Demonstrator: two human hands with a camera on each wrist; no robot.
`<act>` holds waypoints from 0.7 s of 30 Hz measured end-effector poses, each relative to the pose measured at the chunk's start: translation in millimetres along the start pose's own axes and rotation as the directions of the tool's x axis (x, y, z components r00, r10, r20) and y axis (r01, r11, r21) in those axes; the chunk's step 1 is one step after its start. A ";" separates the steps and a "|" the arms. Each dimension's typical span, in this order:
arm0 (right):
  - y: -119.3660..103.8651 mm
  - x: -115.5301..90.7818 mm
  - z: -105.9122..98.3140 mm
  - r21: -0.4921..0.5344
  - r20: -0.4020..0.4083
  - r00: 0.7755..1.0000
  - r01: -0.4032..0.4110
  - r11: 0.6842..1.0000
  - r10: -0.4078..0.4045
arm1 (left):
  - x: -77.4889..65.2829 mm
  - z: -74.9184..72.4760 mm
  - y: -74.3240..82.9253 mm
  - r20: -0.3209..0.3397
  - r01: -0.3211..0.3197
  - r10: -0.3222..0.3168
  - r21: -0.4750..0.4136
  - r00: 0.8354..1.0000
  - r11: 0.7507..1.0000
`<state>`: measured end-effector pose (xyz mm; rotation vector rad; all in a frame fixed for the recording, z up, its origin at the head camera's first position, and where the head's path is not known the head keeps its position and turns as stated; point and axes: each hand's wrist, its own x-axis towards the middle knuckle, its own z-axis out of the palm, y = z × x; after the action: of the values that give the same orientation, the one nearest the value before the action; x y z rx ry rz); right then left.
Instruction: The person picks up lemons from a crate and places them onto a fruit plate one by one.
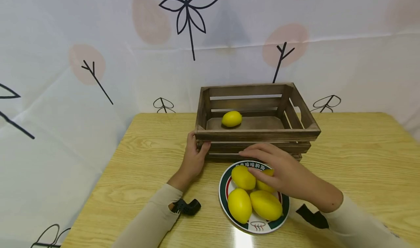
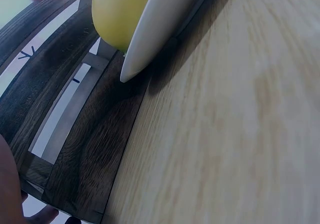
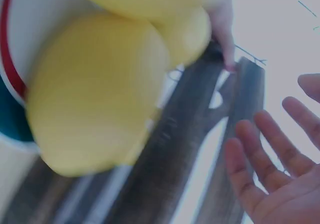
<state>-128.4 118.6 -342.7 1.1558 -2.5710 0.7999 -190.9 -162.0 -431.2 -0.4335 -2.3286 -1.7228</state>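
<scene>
My left hand (image 1: 193, 157) grips the front left corner of a slatted brown wooden crate (image 1: 257, 135), thumb on the front and fingers round the side. Inside the crate, toward its left, lies one yellow lemon (image 1: 232, 119). Just in front of the crate stands a round plate (image 1: 224, 200) with a white, green and red rim, holding several lemons (image 1: 240, 205). Above the plate's right side hovers my right hand (image 1: 281, 169), partly covering the rear right lemon. The right wrist view shows that hand's fingers (image 3: 272, 176) spread and apart from the lemons (image 3: 100, 94).
The light wood table (image 1: 141, 175) extends to both sides of the crate and plate. Behind it hangs a white cloth (image 1: 229, 58) printed with dark plant outlines and pink blotches. Dark straps (image 1: 187, 207) with small devices sit at both wrists.
</scene>
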 end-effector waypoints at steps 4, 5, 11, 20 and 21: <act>-3.4 10.3 -19.5 -0.048 -0.074 0.990 0.114 0.992 -0.117 | -0.3 -0.2 0.7 -0.001 -0.001 0.001 -0.001 1.000 1.000; -3.8 13.7 -23.8 -0.056 -0.092 0.985 0.140 0.989 -0.145 | -0.3 -0.2 1.0 0.000 -0.001 0.001 0.000 1.000 1.000; -2.7 38.3 -40.0 -0.105 -0.193 0.960 0.186 0.977 -0.204 | -1.0 -0.8 1.3 0.000 0.008 -0.008 0.008 1.000 1.000; 10.4 77.6 -49.3 -0.181 -0.157 0.984 0.058 0.982 -0.088 | -0.7 -1.8 1.8 0.001 -0.004 0.004 0.012 1.000 1.000; 11.9 81.7 -49.5 -0.181 -0.141 0.988 0.040 0.983 -0.066 | -0.6 -1.8 2.2 0.001 -0.009 0.009 0.015 1.000 1.000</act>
<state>-193.5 101.4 -273.8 1.0657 -2.4238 0.6055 -189.6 -163.2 -429.0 -0.4410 -2.3350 -1.7008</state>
